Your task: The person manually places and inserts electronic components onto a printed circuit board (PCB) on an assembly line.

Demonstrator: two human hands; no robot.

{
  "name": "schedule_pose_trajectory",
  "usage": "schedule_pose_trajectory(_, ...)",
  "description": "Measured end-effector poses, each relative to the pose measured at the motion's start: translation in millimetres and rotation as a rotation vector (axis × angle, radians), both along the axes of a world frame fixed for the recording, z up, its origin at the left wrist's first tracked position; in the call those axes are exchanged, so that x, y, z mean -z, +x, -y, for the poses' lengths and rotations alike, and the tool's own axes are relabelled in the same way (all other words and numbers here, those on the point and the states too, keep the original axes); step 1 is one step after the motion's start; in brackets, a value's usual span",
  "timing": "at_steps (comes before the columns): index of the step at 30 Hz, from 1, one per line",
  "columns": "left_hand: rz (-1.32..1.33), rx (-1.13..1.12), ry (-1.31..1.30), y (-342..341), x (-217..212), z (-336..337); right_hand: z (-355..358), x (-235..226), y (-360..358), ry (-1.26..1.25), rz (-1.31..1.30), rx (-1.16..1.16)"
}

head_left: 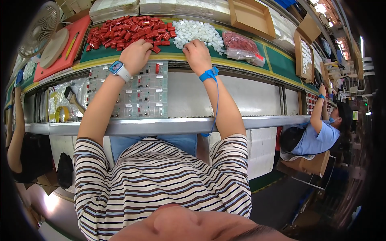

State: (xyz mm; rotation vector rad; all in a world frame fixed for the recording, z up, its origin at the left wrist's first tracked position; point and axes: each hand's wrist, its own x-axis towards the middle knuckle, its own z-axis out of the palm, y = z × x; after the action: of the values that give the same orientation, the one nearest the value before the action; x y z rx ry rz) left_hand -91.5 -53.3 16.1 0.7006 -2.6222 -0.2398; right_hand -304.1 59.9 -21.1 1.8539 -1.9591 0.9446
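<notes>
My left hand (136, 55), with a watch on its wrist, reaches to the near edge of a heap of red box-shaped electronic components (124, 30). Its fingers are bent together, and whatever they grip is hidden. At the near left edge of a pile of small white block-shaped parts (197, 32) is my right hand (198, 57), fingers curled and their hold hidden too. A blue wrist strap (209, 74) with a cord circles that wrist. Below my left hand lies a panel of circuit boards (140, 90), with one red component standing near its upper right corner.
A bag of dark red parts (243, 46) lies right of the white pile. Behind stands an open cardboard box (252, 18). A fan (40, 28), a yellow pen (71, 46), a brush (72, 96) and a tape roll (62, 113) are at left. A co-worker (311, 134) sits right.
</notes>
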Motion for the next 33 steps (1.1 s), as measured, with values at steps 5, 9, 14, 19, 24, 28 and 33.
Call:
schedule_pose_trajectory(5,0.115,-0.099,-0.063,-13.1,6.2,2.3,-7.3,-14.2,22.2,0.044,0.135,-0.066)
schedule_pose_trajectory(9,0.133,-0.134,-0.109,-14.4,10.7,4.4,-27.6,-35.7,49.3,0.396,0.25,-0.271)
schedule_pose_trajectory(14,0.017,-0.122,-0.033,-6.0,-3.5,-15.0,-37.3,-38.1,59.9,0.541,0.178,-0.404)
schedule_pose_trajectory(19,-0.199,0.071,0.3,14.2,-13.8,-45.3,-38.9,-42.3,66.8,0.751,0.203,-0.4)
schedule_pose_trajectory(24,-0.076,0.1,0.702,28.9,-27.1,-65.1,-39.5,-37.2,67.9,0.698,0.16,-0.409)
schedule_pose_trajectory(28,0.011,0.084,0.58,32.9,-27.4,-67.3,-40.6,-36.1,70.4,0.664,0.12,-0.415)
schedule_pose_trajectory(33,0.153,0.114,0.382,33.3,-19.4,-66.6,-41.5,-31.1,72.5,0.623,0.106,-0.43)
